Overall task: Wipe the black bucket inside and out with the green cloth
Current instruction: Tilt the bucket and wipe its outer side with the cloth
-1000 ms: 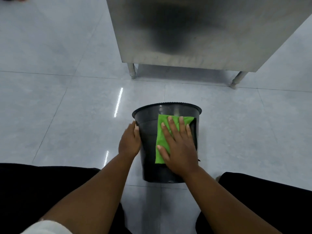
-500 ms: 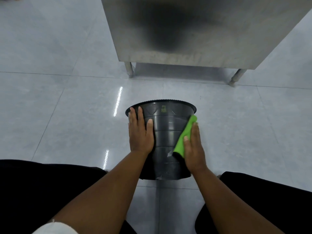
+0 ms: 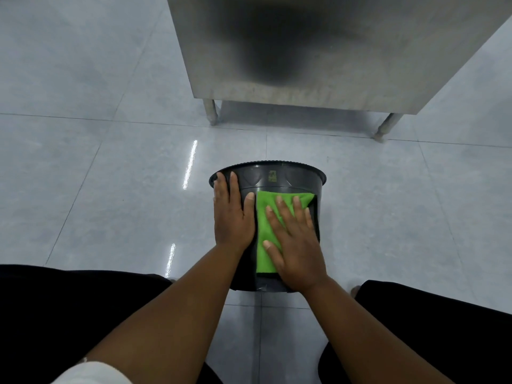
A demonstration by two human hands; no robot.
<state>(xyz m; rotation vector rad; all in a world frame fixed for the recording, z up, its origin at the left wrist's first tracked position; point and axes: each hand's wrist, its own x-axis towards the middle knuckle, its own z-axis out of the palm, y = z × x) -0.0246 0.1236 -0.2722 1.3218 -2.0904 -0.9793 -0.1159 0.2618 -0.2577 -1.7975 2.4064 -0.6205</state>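
Observation:
The black bucket rests on the tiled floor between my knees. Its rim is on the far side and its base is toward me, so the inside is hidden. My left hand lies flat on the left of the outer wall, fingertips up at the rim, steadying the bucket. My right hand is spread flat on the green cloth, pressing it against the outer wall facing me. The cloth covers the middle and right of that wall.
A stainless steel cabinet on short legs stands just beyond the bucket. Grey floor tiles stretch to the left and right. My legs in black trousers flank the bucket near the bottom edge.
My right hand has swept the cloth from the bucket's right side back across the front wall. My left hand has stayed flat on the left of the wall.

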